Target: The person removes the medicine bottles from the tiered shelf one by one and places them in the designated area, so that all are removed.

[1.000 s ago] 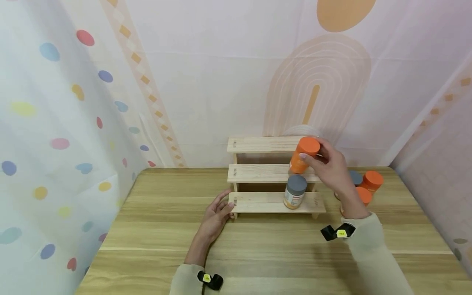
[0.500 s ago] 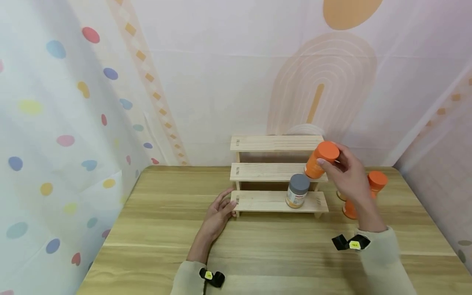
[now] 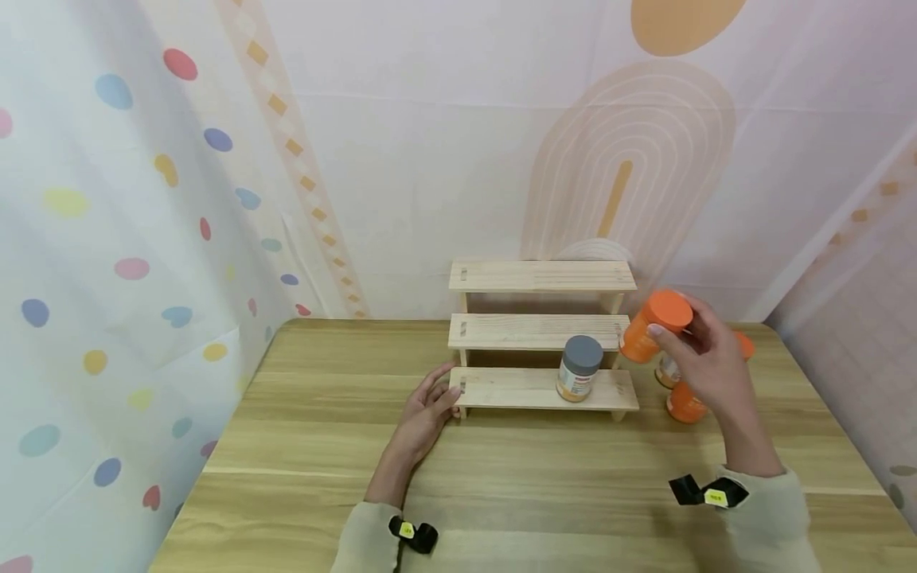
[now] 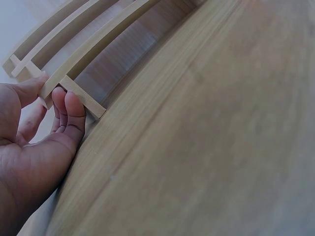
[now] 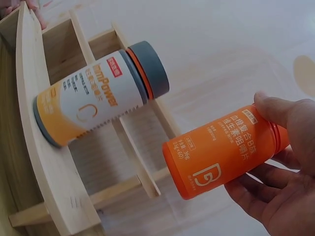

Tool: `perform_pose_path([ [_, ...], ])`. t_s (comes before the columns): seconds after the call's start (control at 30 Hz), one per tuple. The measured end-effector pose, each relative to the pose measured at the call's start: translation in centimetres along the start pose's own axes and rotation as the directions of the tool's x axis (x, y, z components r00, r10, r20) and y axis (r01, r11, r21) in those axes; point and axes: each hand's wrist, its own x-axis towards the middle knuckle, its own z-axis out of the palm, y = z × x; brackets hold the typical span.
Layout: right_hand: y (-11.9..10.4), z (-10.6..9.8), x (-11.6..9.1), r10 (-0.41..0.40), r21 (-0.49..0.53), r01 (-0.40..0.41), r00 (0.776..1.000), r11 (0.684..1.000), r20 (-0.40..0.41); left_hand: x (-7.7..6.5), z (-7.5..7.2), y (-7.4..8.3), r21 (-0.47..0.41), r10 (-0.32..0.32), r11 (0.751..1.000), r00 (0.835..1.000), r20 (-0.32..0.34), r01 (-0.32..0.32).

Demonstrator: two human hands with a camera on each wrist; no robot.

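A three-step wooden rack stands against the back wall. My left hand grips the left end of its lowest step, thumb on top and fingertips curled underneath, as the left wrist view shows. An orange vitamin bottle is held by its upper part between the thumb and fingers of my right hand. It hangs tilted in the air, just off the right end of the middle step. On the lowest step, right of centre, stands a white and yellow vitamin bottle with a grey cap.
Right of the rack on the wooden table, more bottles stand partly behind my right hand: an orange bottle, a white-labelled bottle and an orange cap showing past the wrist. A patterned cloth hangs close behind the rack.
My right hand has carried the orange bottle from over the middle step rightward and slightly down, past the rack's end. The left hand keeps its grip, and the grey-capped bottle stays on the lowest step.
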Motion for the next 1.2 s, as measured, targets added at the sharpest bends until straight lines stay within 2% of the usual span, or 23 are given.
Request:
perform_pose_path([
  [0.3,1.1,-1.5,-1.0,0.015,-0.049,-0.018,0.999,0.999,-0.048,0.1,-0.1,-0.1,-0.002,-0.005,1.000,1.000,0.003,0.005],
  [0.6,1.9,-2.8,-1.7,0.058,-0.017,-0.059,0.996,0.998,-0.066,0.1,-0.1,0.0,-0.005,0.000,1.000,1.000,0.001,0.000],
  [0.87,2.7,-4.3,-2.3,0.118,-0.053,-0.127,0.983,0.990,-0.144,0.1,0.1,-0.1,-0.007,-0.003,1.000,1.000,0.005,0.003],
  [1.2,3.3,-5.6,-2.4,0.210,-0.069,-0.227,0.957,0.971,-0.199,0.2,-0.1,-0.2,0.005,-0.008,1.000,1.000,0.002,0.008],
])
